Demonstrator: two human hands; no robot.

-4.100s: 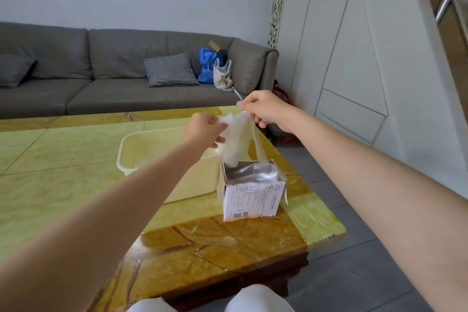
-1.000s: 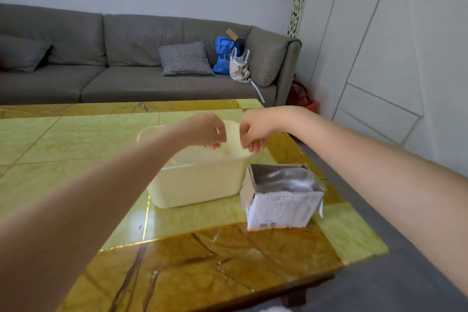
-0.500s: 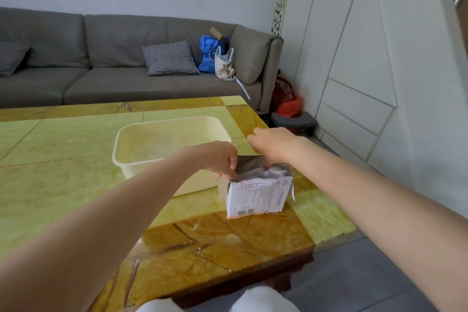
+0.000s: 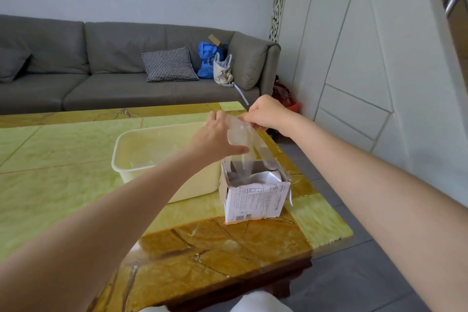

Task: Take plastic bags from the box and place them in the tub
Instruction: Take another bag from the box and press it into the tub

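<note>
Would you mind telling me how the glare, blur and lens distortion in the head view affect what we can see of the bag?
Head view: the translucent plastic bag is soft and hard to outline between the left hand and right hand. Head view: the glossy table shows pale glare near its front edge. Head view: wide-angle distortion bends the wall panels and stretches the forearms.

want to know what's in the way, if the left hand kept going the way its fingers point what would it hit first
The left hand points up and away, against the bag. Just beyond its fingertips is the right hand pinching the bag's top, probably the first contact, though depth is unclear.
</note>
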